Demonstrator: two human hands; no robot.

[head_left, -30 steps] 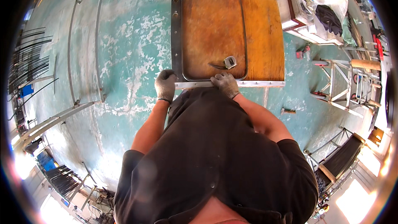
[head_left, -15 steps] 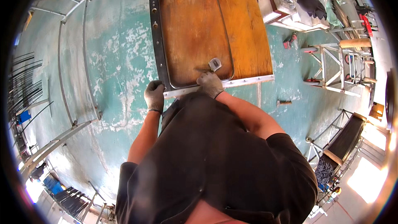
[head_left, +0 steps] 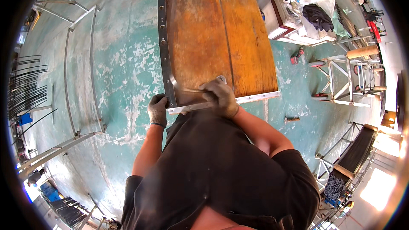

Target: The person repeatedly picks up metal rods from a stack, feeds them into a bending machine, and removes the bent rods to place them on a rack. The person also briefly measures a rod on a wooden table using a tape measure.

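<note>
Fingers of the left hand (head_left: 157, 110) curl at the end of a pale strip (head_left: 255, 97), their hold unclear, while the right hand's (head_left: 221, 98) close around a thin bent frame (head_left: 175, 84) stretching left and ahead. A slip could let it spring into the tape measure (head_left: 222, 78) just beyond them.
</note>
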